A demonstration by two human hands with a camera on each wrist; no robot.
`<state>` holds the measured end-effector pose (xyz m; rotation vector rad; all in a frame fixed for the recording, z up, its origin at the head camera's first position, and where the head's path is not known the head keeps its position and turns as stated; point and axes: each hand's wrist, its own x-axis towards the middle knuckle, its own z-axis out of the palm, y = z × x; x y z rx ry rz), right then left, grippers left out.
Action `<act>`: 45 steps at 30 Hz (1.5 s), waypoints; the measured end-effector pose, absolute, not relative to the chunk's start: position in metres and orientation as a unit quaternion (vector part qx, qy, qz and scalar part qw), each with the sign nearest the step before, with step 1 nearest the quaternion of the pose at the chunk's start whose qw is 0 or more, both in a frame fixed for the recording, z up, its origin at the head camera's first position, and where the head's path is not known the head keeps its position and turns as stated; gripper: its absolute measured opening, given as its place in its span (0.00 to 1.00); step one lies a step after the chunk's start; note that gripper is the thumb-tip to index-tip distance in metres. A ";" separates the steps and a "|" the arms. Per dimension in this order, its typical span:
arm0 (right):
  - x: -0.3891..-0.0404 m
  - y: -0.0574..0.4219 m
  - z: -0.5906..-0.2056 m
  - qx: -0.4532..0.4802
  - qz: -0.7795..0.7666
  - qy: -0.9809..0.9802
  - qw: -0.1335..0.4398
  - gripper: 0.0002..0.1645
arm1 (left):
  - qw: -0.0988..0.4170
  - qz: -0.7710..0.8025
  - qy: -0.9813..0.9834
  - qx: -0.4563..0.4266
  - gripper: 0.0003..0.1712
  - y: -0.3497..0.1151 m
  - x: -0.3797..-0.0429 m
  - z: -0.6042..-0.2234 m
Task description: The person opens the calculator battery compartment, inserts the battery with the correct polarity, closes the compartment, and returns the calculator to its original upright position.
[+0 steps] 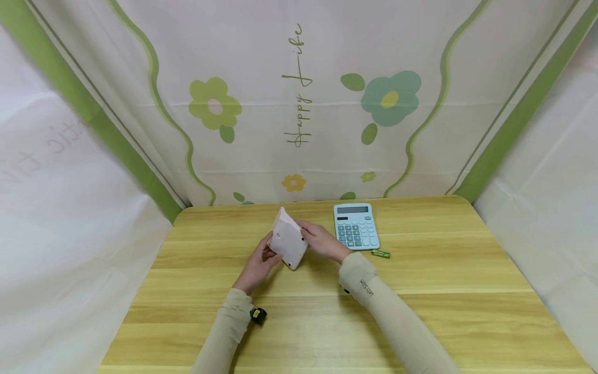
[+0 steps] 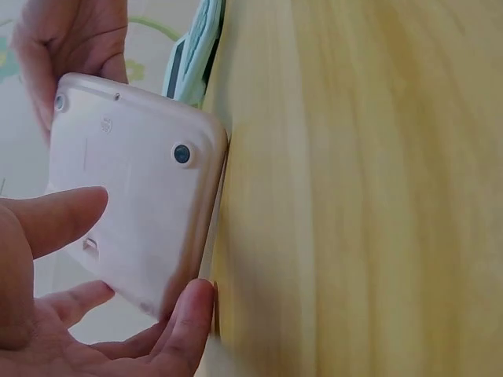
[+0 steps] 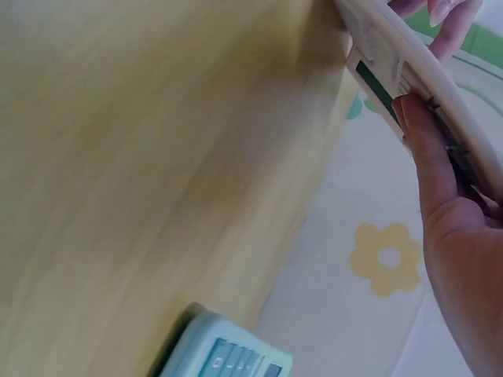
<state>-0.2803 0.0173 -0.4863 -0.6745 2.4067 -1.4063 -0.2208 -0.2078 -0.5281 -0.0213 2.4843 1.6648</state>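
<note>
Evidently, by the fingers [image 2: 192,318] of the left hand [image 1: 256,267] and right hand [image 1: 323,240], the pale pink device [image 1: 288,244] is gripped at opposite edges, tilted over the counter [image 1: 299,332]. If either hold is loosened too soon, it could be dropped. By the right sleeve [image 1: 402,311], the green battery [image 1: 380,254] could be set rolling, or the blue calculator [image 1: 356,226] just beside it nudged.

pale pink device [image 1: 288,243], probably a calculator, tilted, back showing.
</note>
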 end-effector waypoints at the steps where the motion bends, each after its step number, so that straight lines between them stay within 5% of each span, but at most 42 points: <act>1: -0.281 0.018 -0.487 -0.229 -0.484 0.833 0.139 0.29 | 0.074 0.554 0.829 -0.006 0.43 -0.208 -0.221 -0.528; 45: -0.290 0.006 -0.513 -0.197 -0.306 0.921 0.140 0.27 | 0.007 0.451 0.892 -0.017 0.37 -0.213 -0.215 -0.527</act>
